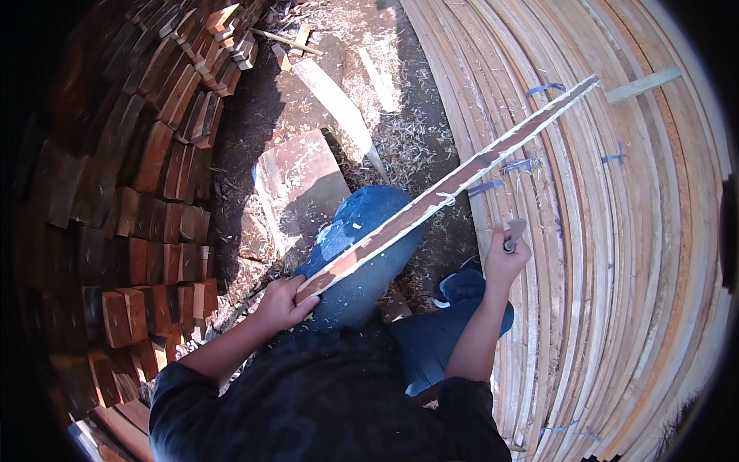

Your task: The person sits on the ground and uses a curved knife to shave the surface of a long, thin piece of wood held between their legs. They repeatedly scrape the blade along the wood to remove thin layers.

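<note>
My left hand (283, 305) is closed around the near end of a long, narrow wooden strip (469, 168). The strip has a reddish-brown face and pale edges. It slants across my raised knee in blue jeans and reaches to the far right, over the stacked boards. A thin pale shaving (446, 198) curls up from its edge about halfway along. To the right of the strip, apart from it, my right hand (507, 260) is closed on a small hand tool (516, 228) with a short, pale metal blade. Its exact kind cannot be made out, as my fingers hide most of the handle.
Long pale boards (570, 308) lie stacked along the right, with blue ties (545, 89) among them. Short cut wood blocks (154, 262) are piled high on the left. Between them, shavings cover the ground around a flat wood piece (304, 173) and a tapered offcut (335, 96).
</note>
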Demonstrator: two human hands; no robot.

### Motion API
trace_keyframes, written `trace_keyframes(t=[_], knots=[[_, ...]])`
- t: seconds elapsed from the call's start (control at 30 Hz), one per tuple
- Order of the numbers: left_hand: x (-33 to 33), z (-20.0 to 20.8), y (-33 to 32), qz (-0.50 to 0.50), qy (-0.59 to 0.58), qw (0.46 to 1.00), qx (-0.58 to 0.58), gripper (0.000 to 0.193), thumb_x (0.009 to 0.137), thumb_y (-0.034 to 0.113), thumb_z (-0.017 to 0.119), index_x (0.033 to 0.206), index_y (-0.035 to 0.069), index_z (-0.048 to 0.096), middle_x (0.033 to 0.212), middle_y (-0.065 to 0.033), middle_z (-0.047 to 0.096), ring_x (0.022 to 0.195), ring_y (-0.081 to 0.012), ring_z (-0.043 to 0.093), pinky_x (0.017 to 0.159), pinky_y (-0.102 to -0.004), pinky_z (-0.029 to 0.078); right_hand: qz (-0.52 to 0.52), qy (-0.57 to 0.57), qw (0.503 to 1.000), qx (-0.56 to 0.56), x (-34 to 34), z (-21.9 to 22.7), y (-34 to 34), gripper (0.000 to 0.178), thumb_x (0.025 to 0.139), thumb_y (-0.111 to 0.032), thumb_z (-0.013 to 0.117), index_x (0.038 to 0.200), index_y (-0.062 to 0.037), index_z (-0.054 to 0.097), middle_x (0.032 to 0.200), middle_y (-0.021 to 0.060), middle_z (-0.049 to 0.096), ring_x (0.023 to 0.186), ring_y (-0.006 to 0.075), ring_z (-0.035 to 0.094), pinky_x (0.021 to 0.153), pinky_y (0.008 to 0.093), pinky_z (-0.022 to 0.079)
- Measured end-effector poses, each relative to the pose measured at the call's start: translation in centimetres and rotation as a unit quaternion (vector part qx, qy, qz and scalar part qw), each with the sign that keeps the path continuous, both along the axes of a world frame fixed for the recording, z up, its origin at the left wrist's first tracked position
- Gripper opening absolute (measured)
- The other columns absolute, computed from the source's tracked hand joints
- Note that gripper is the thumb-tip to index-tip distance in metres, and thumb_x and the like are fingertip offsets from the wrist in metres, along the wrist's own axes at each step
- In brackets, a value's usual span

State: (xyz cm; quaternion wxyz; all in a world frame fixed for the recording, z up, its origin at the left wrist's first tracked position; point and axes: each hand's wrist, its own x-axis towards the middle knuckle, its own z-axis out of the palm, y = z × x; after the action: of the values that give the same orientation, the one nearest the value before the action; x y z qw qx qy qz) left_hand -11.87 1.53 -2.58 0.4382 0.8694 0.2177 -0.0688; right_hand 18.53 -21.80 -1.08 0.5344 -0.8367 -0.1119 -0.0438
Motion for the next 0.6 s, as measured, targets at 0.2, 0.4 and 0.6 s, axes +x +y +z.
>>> trace_keyframes(t=[0.2, 0.4, 0.6], knots=[[0.2, -0.1, -0.3, -0.001, -0.001, 1.000, -0.006, 0.034, 0.080, 0.032, 0.063, 0.085, -0.001, 0.058, 0.068, -0.0233, 0.058, 0.066, -0.0407, 0.060, 0.061, -0.0453, 0.047, 0.158, -0.022, 0.976, -0.148, -1.9, -2.4, 3.6, 0.013, 0.068, -0.011, 0.067, 0.068, -0.0003, 0.061, 0.058, 0.0181, 0.056, 0.057, 0.0358, 0.060, 0.053, 0.0383, 0.045], [0.4, 0.2, 0.0, -0.006, -0.007, 1.000, 0.005, 0.034, 0.080, 0.033, 0.064, 0.087, 0.000, 0.058, 0.068, -0.0229, 0.058, 0.067, -0.0403, 0.060, 0.061, -0.0452, 0.047, -0.004, 0.009, 1.000, 0.009, 2.2, -4.2, 3.3, 0.024, 0.078, -0.012, 0.062, 0.059, -0.0012, 0.052, 0.048, 0.0069, 0.050, 0.042, 0.0205, 0.049, 0.045, 0.0351, 0.039], [-0.2, 0.1, 0.2, -0.006, -0.003, 1.000, 0.022, 0.035, 0.080, 0.034, 0.064, 0.086, 0.000, 0.058, 0.069, -0.0230, 0.059, 0.067, -0.0411, 0.060, 0.061, -0.0458, 0.047, -0.168, 0.150, 0.959, 0.170, 6.6, 0.8, -1.5, 0.034, 0.086, -0.011, 0.056, 0.056, -0.0092, 0.041, 0.047, 0.0004, 0.042, 0.037, 0.0102, 0.037, 0.038, 0.0271, 0.031]])
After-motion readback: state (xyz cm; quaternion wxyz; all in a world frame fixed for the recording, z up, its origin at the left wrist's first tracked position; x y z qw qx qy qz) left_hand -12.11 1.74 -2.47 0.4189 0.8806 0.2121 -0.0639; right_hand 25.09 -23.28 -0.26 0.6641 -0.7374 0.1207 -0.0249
